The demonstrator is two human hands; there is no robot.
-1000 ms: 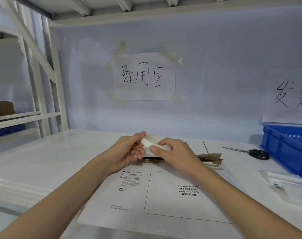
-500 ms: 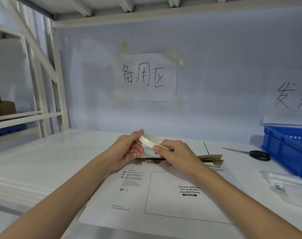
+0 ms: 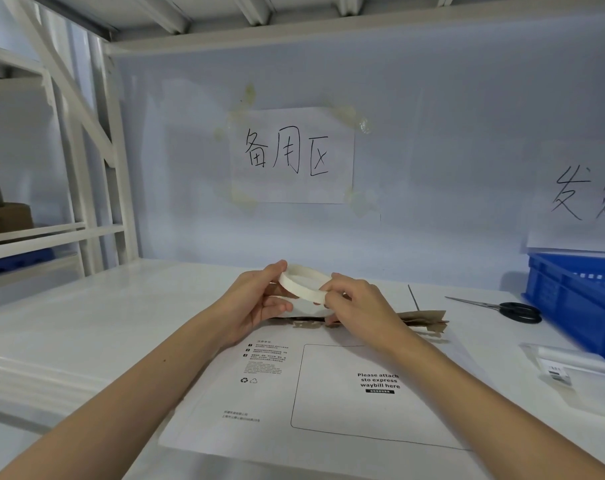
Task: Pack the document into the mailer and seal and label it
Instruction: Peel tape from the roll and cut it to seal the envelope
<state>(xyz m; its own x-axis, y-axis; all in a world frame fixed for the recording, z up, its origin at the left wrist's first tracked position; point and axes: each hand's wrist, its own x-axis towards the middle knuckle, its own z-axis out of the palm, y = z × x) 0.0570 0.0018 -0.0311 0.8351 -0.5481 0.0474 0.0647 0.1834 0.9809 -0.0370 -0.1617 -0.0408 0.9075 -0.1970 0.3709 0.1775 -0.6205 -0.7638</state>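
I see the left hand (image 3: pixel 256 299) and right hand (image 3: pixel 356 303) pinching the tape roll (image 3: pixel 303 285) (light, rigid ring); I'd grip its rim above the mailer (image 3: pixel 328 403).

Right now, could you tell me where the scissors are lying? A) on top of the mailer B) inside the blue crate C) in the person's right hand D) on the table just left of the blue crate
D: the scissors lie flat on the table, beside the blue crate and clear of the mailer.

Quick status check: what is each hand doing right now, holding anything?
Left hand: grips the tape roll at its left side.
Right hand: pinches the same tape roll at its right edge, above the mailer.
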